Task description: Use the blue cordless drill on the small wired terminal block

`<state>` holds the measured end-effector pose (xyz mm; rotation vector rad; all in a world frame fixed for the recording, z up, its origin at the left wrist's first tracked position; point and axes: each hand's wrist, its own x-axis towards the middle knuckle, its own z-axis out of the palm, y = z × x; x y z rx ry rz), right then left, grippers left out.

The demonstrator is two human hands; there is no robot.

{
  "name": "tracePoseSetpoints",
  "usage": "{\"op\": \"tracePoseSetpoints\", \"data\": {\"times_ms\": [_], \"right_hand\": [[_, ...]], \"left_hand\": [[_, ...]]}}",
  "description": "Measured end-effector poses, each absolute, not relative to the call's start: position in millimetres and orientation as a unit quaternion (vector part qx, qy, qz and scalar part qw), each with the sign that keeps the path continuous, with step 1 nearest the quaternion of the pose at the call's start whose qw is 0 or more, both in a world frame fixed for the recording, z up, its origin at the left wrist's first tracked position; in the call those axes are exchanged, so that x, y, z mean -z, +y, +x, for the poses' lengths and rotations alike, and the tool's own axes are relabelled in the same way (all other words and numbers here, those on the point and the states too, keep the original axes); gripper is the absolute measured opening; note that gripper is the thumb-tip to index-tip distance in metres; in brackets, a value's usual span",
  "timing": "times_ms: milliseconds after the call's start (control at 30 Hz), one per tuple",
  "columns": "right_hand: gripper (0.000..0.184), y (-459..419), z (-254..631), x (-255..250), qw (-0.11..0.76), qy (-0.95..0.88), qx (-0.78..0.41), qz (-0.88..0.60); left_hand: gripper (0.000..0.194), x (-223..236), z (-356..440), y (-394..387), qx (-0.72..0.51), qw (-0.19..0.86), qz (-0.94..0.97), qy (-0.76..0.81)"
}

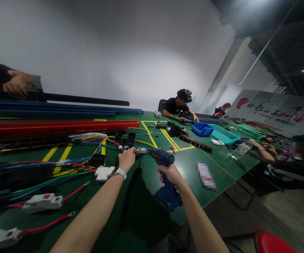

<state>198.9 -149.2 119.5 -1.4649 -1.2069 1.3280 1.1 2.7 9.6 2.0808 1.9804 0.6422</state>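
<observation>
My right hand [170,174] is wrapped around the handle of a blue cordless drill [165,158], its battery base hanging below and its nose pointing left. At the drill's tip is a small white circuit breaker [140,150], with my left hand [127,160] closed on its near end. The exact contact between bit and breaker is too small to make out. Beside my left wrist lies another white breaker [104,173]. Closer to me on the left are a breaker with red leads [45,202] and a similar breaker [2,239], each with a ring-ended red wire.
Red rails [62,127] and blue rails [49,108] lie along the far left, with bundled coloured wires before them. Blue bin [202,129] and teal tray [224,134] stand farther right. Co-workers sit around the green table [146,196]. A red stool [277,243] stands at lower right.
</observation>
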Motion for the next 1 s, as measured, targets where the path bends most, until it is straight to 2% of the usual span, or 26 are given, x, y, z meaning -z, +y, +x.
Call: {"op": "tracePoseSetpoints", "data": {"times_ms": [633, 1000], "right_hand": [[0.011, -148.9, 202.8, -123.5, 0.367, -0.509, -0.515, -0.584], [0.011, -150.3, 203.9, -121.0, 0.395, -0.51, -0.514, -0.565]], "left_hand": [[0.034, -15.9, 1.5, -0.8, -0.203, 0.102, 0.703, 0.674], [0.036, -14.6, 2.0, -2.5, -0.221, 0.103, 0.701, 0.67]]}}
